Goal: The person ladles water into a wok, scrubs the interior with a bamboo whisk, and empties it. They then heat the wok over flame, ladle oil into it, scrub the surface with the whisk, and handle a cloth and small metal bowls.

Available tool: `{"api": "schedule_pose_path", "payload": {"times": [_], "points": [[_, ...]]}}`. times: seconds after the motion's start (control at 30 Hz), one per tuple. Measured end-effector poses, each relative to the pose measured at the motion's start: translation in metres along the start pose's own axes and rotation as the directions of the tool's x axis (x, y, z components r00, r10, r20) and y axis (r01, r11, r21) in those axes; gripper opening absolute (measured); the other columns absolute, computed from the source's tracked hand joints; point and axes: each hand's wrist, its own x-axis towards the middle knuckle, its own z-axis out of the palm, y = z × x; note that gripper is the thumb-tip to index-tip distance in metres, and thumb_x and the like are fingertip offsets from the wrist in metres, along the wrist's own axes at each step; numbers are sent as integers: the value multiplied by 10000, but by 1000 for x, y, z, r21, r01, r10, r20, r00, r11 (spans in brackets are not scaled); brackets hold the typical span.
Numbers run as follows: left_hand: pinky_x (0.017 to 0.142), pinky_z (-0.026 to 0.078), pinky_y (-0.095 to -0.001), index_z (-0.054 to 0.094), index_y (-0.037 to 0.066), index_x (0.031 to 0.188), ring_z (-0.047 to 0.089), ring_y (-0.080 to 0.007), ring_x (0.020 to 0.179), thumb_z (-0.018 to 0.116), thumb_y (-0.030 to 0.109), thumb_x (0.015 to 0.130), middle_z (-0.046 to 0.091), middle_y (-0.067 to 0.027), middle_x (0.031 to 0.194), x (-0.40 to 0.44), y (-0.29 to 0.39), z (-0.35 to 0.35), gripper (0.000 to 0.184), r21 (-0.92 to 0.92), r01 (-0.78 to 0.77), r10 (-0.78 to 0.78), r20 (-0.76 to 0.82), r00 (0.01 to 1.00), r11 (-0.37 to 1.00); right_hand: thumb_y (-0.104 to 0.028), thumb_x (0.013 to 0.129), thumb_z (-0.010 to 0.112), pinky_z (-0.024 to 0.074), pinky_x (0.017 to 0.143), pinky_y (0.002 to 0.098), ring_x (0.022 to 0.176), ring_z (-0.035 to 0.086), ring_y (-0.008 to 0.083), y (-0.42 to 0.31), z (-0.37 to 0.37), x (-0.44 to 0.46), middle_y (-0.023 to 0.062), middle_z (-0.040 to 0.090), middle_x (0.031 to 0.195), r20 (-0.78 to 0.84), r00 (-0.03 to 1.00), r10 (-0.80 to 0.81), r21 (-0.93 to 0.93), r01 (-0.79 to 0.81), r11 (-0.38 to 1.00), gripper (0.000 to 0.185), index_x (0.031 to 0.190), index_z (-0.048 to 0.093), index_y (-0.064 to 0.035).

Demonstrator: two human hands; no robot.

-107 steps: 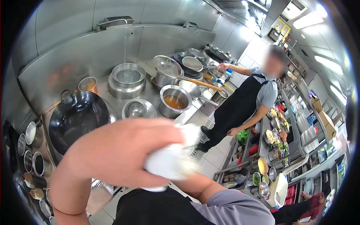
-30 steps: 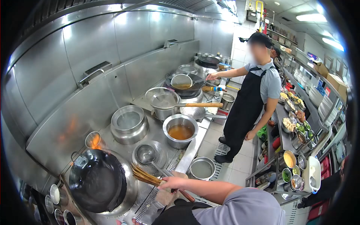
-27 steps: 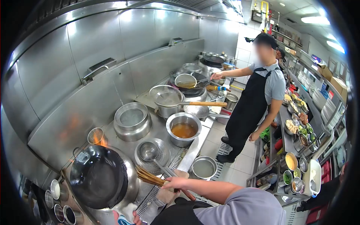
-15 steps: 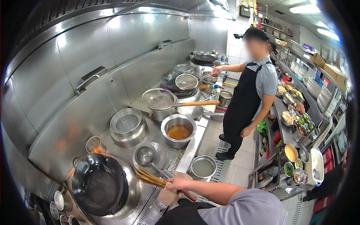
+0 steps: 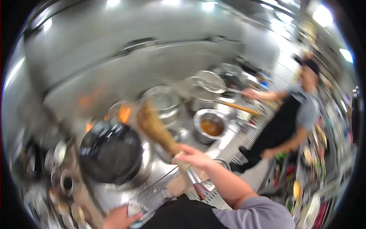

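My right hand (image 5: 192,156) is closed around the lower end of a bamboo wok brush (image 5: 157,128), its bristles blurred and pointing up and left above the stove. A ladle handle (image 5: 198,189) with a brown end shows just below that hand. Left of the brush a black wok (image 5: 111,151) sits on its burner, with orange flame at its back rim. At the bottom edge my left hand (image 5: 120,218) appears blurred, its fingers curled at a small white and blue object (image 5: 135,212) that I cannot make out.
A pot of brown liquid (image 5: 212,126) and a lidded pot (image 5: 163,102) stand beyond the brush. A co-worker (image 5: 284,114) at the right holds a strainer (image 5: 211,82) over the back burners. Several small containers (image 5: 66,182) line the left side.
The bamboo brush has risen, its bristles now pointing more upward in my right hand. My left hand has come into view at the bottom. The view has turned, and flames behind the wok look larger.
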Motion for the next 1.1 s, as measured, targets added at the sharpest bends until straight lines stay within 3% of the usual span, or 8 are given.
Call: {"api": "schedule_pose_path", "payload": {"times": [0.1, 0.2, 0.4, 0.5, 0.7, 0.83, 0.9, 1.1], "points": [[781, 497, -442, 615, 3, 1047, 632, -397, 910, 604, 572, 831, 664, -210, 937, -16, -17, 12, 608, 146, 0, 27, -183, 983, 989, -264, 911, 661, 381, 1030, 334, 1195, 498, 184, -4, 16, 42, 86, 544, 1314, 16, 1000, -22, -164, 24, 986, 628, 1428, 394, -29], [811, 489, -439, 614, -12, 1054, 614, -411, 942, 594, 555, 849, 642, -231, 1017, -41, -29, 23, 603, 32, -51, 59, -304, 951, 998, -263, 889, 642, 441, 985, 383, 1167, 570, 336, -32, 55, 78, 216, 600, 1223, 90, 890, -447, -728, 365, 580, 588, 1411, 429, -97], [831, 489, -435, 602, -8, 1102, 614, -413, 952, 571, 576, 865, 634, -226, 1053, -81, -50, 60, 632, -206, 92, -152, -303, 941, 974, -303, 852, 586, 517, 754, 468, 870, 653, 357, -76, 155, 130, 188, 667, 957, 415, 909, -31, -909, 413, -59, 462, 1285, 570, -141], [832, 492, -432, 604, -9, 1102, 618, -406, 953, 585, 574, 861, 637, -221, 1058, -86, -61, 83, 631, -308, 143, -248, -335, 909, 941, -187, 745, 591, 548, 717, 434, 777, 685, 348, -10, 207, 220, 205, 684, 791, 661, 750, 22, -744, 658, -116, 194, 780, 714, -40], [808, 500, -379, 606, -3, 1093, 643, -318, 898, 618, 487, 891, 658, -181, 992, -89, -48, 94, 530, -548, 203, -443, -350, 826, 812, -211, 841, 555, 549, 721, 433, 817, 684, 345, 19, 279, 294, 194, 692, 859, 286, 932, -224, -921, 331, 203, 227, 845, 687, -27], [796, 502, -344, 595, -12, 1115, 635, -208, 879, 555, 485, 942, 661, -113, 985, -63, -80, 125, 528, -854, -74, -537, -388, 749, 514, -147, 821, 550, 551, 711, 455, 834, 692, 341, 18, 224, 201, 193, 700, 872, 727, 686, 22, -680, 725, -106, 205, 892, 706, -37], [788, 502, -323, 590, -28, 1117, 616, -165, 876, 485, 520, 965, 654, -81, 989, -32, -93, 128, 578, -962, -192, -668, -273, 693, 194, -135, 810, 560, 557, 684, 441, 800, 699, 334, 19, 191, 183, 162, 712, 884, 611, 777, 153, -690, 617, -378, 201, 885, 727, -50], [564, 435, -296, 609, -23, 1059, 549, -136, 647, 433, 649, 929, 622, -45, 798, 89, -146, 100, 708, -975, -221, -632, -150, 761, -34, -157, 839, 526, 559, 727, 427, 872, 709, 283, 12, 202, 322, 167, 715, 943, 300, 949, -99, -951, 289, -112, 257, 923, 740, -42]]}}
